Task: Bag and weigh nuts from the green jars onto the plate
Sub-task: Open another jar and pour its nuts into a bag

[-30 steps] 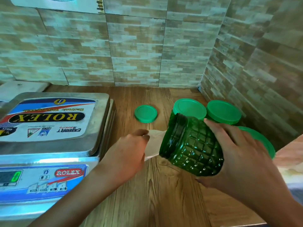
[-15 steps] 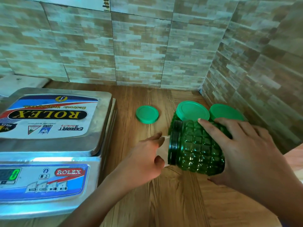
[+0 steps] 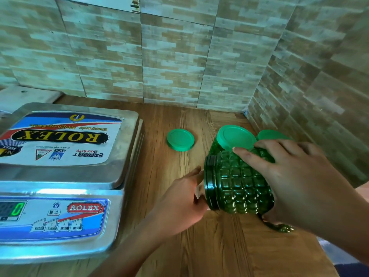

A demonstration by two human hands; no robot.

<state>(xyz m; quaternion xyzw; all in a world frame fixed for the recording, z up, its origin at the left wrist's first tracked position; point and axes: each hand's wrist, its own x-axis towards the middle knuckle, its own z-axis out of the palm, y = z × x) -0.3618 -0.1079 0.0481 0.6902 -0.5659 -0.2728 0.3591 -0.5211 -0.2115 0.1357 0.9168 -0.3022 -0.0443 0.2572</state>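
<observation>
Lying sideways over the bench (image 3: 199,246), the green jar (image 3: 237,182) aims its mouth left at the bag (image 3: 199,191). The right hand (image 3: 299,184) grips it; the left hand (image 3: 179,202) pinches the bag at the rim.

The counter (image 3: 219,246) has a brown wood-grain finish and runs into a corner formed by the back wall (image 3: 171,62) and the right-hand wall (image 3: 319,86). Both walls are clad in large tiles printed with a staggered beige and pale-green brick pattern, with dark joints. A pale slab (image 3: 26,96) adjoins the counter at far left; the lighting is even, with a greenish cast.
</observation>
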